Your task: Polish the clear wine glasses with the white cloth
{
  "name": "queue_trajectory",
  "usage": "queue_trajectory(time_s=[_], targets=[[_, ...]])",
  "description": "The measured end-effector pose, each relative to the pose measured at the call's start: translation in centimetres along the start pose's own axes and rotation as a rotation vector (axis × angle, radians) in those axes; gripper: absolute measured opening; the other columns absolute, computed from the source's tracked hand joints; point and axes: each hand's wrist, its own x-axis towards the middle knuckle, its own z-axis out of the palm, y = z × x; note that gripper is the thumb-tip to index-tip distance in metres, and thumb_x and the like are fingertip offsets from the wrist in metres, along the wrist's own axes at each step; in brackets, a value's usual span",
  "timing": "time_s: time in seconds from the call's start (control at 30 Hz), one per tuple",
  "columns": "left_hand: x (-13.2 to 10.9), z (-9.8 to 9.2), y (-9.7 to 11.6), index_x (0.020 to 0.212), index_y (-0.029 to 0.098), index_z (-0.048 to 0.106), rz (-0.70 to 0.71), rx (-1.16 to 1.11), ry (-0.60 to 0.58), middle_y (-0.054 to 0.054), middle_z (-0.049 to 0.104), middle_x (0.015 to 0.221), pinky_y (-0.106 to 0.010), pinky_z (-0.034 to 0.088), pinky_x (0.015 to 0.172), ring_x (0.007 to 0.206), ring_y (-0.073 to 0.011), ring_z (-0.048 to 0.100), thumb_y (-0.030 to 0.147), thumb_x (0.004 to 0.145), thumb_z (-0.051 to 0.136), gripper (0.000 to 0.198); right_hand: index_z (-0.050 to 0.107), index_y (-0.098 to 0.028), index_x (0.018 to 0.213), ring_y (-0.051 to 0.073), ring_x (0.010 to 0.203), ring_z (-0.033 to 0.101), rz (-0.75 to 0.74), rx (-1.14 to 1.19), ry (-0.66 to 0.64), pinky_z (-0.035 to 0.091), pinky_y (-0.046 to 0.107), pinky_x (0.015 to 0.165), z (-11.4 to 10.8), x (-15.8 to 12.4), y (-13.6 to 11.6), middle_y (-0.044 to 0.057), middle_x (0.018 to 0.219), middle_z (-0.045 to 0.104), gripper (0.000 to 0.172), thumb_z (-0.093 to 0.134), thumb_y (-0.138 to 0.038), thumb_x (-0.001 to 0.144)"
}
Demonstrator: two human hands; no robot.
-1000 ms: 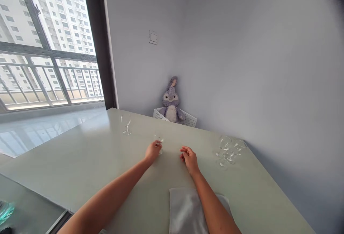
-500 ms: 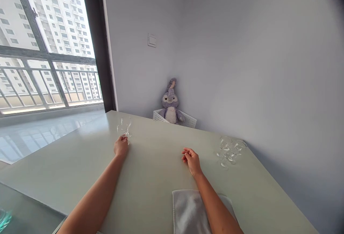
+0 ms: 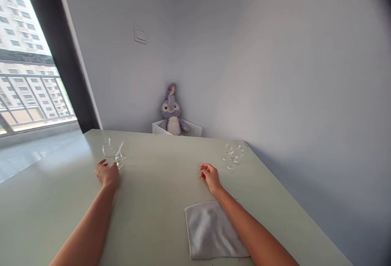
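Note:
My left hand [image 3: 106, 174] is over the table at the left, fingers spread apart and seemingly holding nothing. Just beyond its fingertips stand clear stemmed glasses [image 3: 111, 150], close together and upright; the hand partly covers the nearest one's foot, and I cannot tell whether it touches the glass. My right hand [image 3: 210, 176] hovers or rests near the table's middle, its fingers loosely curled with gaps between them and nothing seen in them. Under the right forearm lies a grey cloth [image 3: 207, 233], partly covered by the arm. Farther right, another cluster of clear stemmed glasses [image 3: 234, 154] stands near the table's edge.
The pale green table [image 3: 152, 201] reaches to the grey walls. Behind its far edge, a purple plush rabbit [image 3: 173, 113] sits in a white perforated basket [image 3: 194, 129]. A window with a railing [image 3: 33, 91] is at the left.
My left hand has let go of a glass and drawn back a little, its fingers spreading. The view has turned to the right. My right hand keeps its loose curl.

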Motion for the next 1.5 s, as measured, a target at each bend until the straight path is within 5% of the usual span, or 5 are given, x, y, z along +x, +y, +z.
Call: queue_trajectory(time_s=[0.17, 0.3, 0.57, 1.03, 1.5], targets=[[-2.1, -0.4, 2.0, 0.112, 0.016, 0.042, 0.200, -0.128, 0.224, -0.007, 0.043, 0.104, -0.032, 0.042, 0.079, 0.076, -0.0131, 0.049, 0.017, 0.070, 0.049, 0.042, 0.048, -0.020, 0.095, 0.007, 0.054, 0.050, -0.016, -0.009, 0.491, 0.038, 0.019, 0.044, -7.6, 1.3, -0.9, 0.002, 0.091, 0.056, 0.034, 0.045, -0.023, 0.060], [-5.8, 0.5, 3.5, 0.106, 0.017, 0.047, 0.415, -0.147, 0.112, -0.004, 0.047, 0.101, -0.028, 0.044, 0.071, 0.068, -0.0108, 0.048, 0.018, 0.071, 0.047, 0.035, 0.048, -0.019, 0.099, 0.009, 0.055, 0.053, 0.072, 0.015, 0.469, 0.041, 0.020, 0.044, -10.4, 3.6, -1.7, 0.003, 0.091, 0.058, 0.045, 0.056, -0.022, 0.054], [-11.1, 2.7, 3.6, 0.099, 0.024, 0.051, 0.636, -0.023, -0.511, -0.002, 0.052, 0.099, -0.022, 0.044, 0.058, 0.064, -0.0095, 0.052, 0.025, 0.077, 0.042, 0.024, 0.058, -0.019, 0.093, 0.011, 0.055, 0.058, 0.127, 0.046, 0.167, 0.044, 0.020, 0.042, -4.1, 2.2, -0.1, 0.004, 0.091, 0.061, 0.039, 0.054, -0.021, 0.054], [-8.7, 3.8, 2.4, 0.093, 0.024, 0.053, 0.359, 0.084, -0.604, -0.001, 0.059, 0.101, -0.024, 0.042, 0.065, 0.074, -0.0134, 0.056, 0.019, 0.071, 0.043, 0.025, 0.047, -0.021, 0.099, 0.010, 0.052, 0.058, 0.159, 0.007, 0.354, 0.046, 0.021, 0.043, -7.7, 9.4, -1.1, 0.001, 0.085, 0.057, 0.046, 0.051, -0.014, 0.053], [-14.5, 4.7, 5.2, 0.119, 0.023, 0.048, 0.271, -0.106, -1.042, -0.005, 0.059, 0.113, -0.022, 0.042, 0.059, 0.064, -0.0102, 0.051, 0.030, 0.065, 0.059, 0.055, 0.051, -0.020, 0.091, 0.011, 0.051, 0.057, 0.097, -0.053, 0.132, 0.045, 0.021, 0.042, 2.8, 3.8, 1.2, -0.001, 0.072, 0.055, 0.027, 0.050, -0.029, 0.065]])
